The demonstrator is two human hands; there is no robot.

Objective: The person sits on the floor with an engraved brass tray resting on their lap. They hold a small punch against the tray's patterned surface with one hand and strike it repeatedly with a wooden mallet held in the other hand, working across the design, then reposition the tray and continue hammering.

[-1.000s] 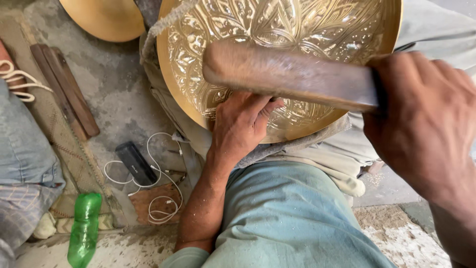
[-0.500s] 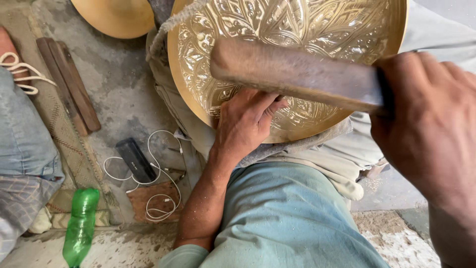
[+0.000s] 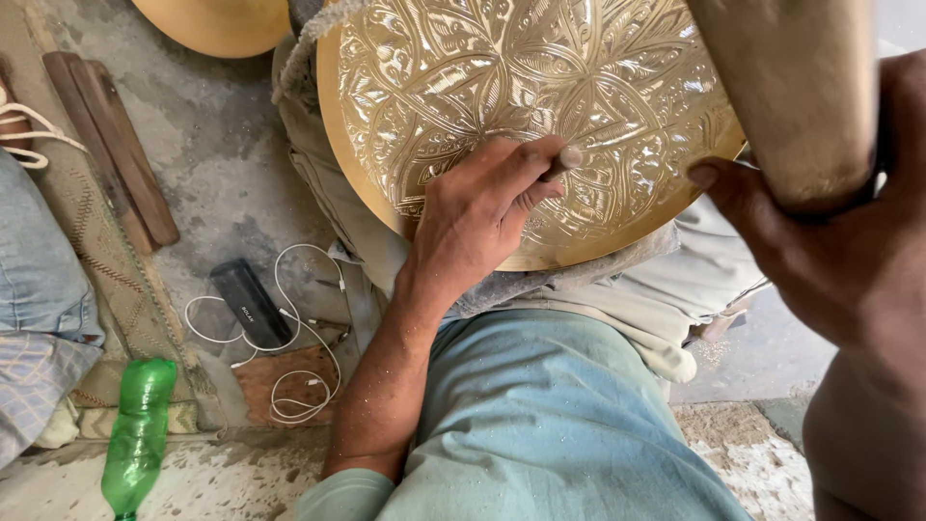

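My left hand (image 3: 482,217) rests on the engraved brass plate (image 3: 463,87), fingers closed around a thin metal punch (image 3: 564,159) whose blunt end shows above my knuckles. My right hand (image 3: 830,260) is clamped around a thick wooden mallet (image 3: 796,96), thumb pressed along its near side.

Differences from the earlier frames: the mallet then lay across the plate face, hiding my left fingers; it is now raised close to the camera at upper right, and the plate's star-and-leaf pattern is exposed. My left hand has shifted up the plate from its lower rim, and the punch is now visible. The view itself has shifted.

Pose: left forearm runs up from my lap, wrist bent, palm down, punch tilted toward the right. Right wrist is cocked, with the mallet head out of view at the top.

The plate lies tilted on pale cloth (image 3: 656,289) over my legs, in light blue trousers (image 3: 550,425).

Surroundings: a black power bank (image 3: 251,304) with white cable (image 3: 289,386) on the concrete floor (image 3: 222,164), two wooden strips (image 3: 121,145) at left, a green plastic bottle (image 3: 140,434) at lower left, and a second brass dish (image 3: 217,19) at the top edge.
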